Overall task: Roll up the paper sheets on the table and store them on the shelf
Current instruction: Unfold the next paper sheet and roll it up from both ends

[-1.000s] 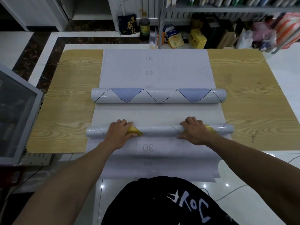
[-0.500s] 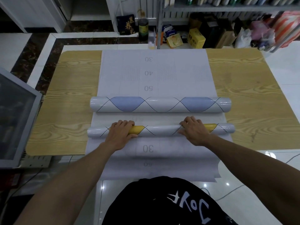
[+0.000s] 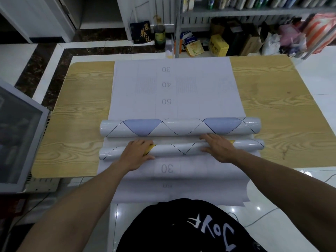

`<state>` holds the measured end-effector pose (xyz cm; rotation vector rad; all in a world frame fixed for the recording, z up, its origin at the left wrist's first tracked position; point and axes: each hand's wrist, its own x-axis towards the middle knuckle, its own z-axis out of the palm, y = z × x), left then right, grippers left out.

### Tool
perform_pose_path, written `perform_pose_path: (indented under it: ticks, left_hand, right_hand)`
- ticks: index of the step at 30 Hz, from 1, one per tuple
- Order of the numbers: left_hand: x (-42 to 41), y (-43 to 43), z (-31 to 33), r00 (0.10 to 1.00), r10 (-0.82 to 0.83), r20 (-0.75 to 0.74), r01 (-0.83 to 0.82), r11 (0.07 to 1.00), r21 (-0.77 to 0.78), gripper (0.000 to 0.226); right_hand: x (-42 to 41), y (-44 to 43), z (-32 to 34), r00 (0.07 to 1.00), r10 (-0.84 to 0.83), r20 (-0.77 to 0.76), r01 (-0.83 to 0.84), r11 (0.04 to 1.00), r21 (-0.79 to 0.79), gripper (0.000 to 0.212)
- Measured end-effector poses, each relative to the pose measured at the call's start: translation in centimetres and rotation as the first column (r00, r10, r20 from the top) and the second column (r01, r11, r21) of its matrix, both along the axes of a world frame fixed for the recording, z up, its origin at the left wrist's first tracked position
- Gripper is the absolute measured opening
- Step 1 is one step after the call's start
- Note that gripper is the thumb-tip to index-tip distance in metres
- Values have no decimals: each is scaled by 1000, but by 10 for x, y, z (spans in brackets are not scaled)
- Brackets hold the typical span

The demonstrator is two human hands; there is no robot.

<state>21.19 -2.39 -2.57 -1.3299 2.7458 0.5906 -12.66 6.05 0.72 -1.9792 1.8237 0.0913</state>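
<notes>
Two partly rolled sheets lie across the wooden table (image 3: 78, 106). The far roll (image 3: 180, 127), white with blue diamond shapes, sits on its flat sheet (image 3: 174, 84) printed with 30, 40, 50. Just in front lies a thinner roll (image 3: 176, 149), white with yellow patches. My left hand (image 3: 137, 152) rests palm down on its left part. My right hand (image 3: 218, 147) lies flat on its right part, fingers straight and reaching toward the far roll. The near sheet (image 3: 167, 171) hangs over the table's front edge.
A metal shelf (image 3: 254, 10) with bottles and books stands behind the table, boxes (image 3: 218, 45) and bags on the floor under it. A grey-framed glass cabinet (image 3: 16, 135) stands at the left. White tiled floor surrounds the table.
Both hands have pushed the near roll forward, so it has grown thicker and now lies almost against the blue-patterned roll. The right hand's fingers have flattened out.
</notes>
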Motion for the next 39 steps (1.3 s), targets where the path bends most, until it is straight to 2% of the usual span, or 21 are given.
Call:
perform_pose_path:
  ticks: [2, 6, 9, 12, 15, 17, 19, 21, 23, 24, 27, 30, 34, 36, 39]
  left_hand:
    - [0, -5, -1, 1000, -22, -22, 22, 1000, -10, 45]
    - [-2, -8, 2, 1000, -11, 9, 11, 1000, -25, 35]
    - [-4, -4, 3, 999, -11, 50, 10, 1000, 16, 43]
    - [-2, -1, 5, 997, 62, -38, -60, 996, 68, 64]
    - [-1, -2, 3, 998, 30, -57, -27, 998, 60, 54]
    - [-3, -5, 5, 998, 17, -60, -16, 1000, 27, 43]
    - [-5, -7, 8, 999, 3, -43, -3, 1000, -3, 37]
    - [-5, -5, 9, 1000, -9, -2, 9, 1000, 10, 50]
    - [-2, -3, 7, 1000, -6, 11, 6, 999, 39, 75]
    - [-1, -1, 6, 1000, -2, 18, 1, 999, 47, 78]
    - [-1, 3, 5, 999, 34, -30, -33, 999, 40, 69]
    - [-1, 1, 3, 998, -5, -60, 5, 1000, 9, 55]
    - [-1, -7, 3, 999, -21, -40, 20, 999, -26, 45]
    - [0, -7, 2, 1000, -17, -2, 17, 1000, -14, 52]
    - [-1, -3, 3, 999, -5, 54, 5, 1000, 2, 70]
  right_hand:
    - [1, 1, 1, 1000, -4, -19, 4, 1000, -12, 40]
    - [0, 4, -4, 999, 5, -44, -6, 1000, -20, 69]
    - [1, 4, -5, 999, -10, -35, 11, 1000, 21, 62]
    - [-2, 1, -2, 998, -57, 37, 57, 998, 1, 53]
    - [-3, 0, -1, 1000, -23, -1, 23, 1000, 17, 42]
    - [-2, 0, -3, 1000, -10, -11, 10, 1000, -19, 47]
    - [-3, 1, -6, 999, 14, -43, -15, 999, -28, 65]
    - [-3, 2, -7, 997, 23, -80, -19, 999, 49, 77]
    - [0, 2, -8, 995, 28, -101, -18, 995, 93, 75]
    - [1, 3, -8, 996, 22, -82, -16, 997, 79, 71]
    - [0, 3, -7, 1000, -22, -16, 22, 999, 35, 55]
    - [-1, 1, -7, 999, -15, -33, 16, 999, 33, 48]
    - [-5, 1, -9, 997, 17, -76, -18, 1000, -17, 64]
    - [-4, 1, -8, 995, 39, -93, -38, 999, 11, 74]
    - [-3, 2, -7, 999, -31, -39, 30, 999, -15, 71]
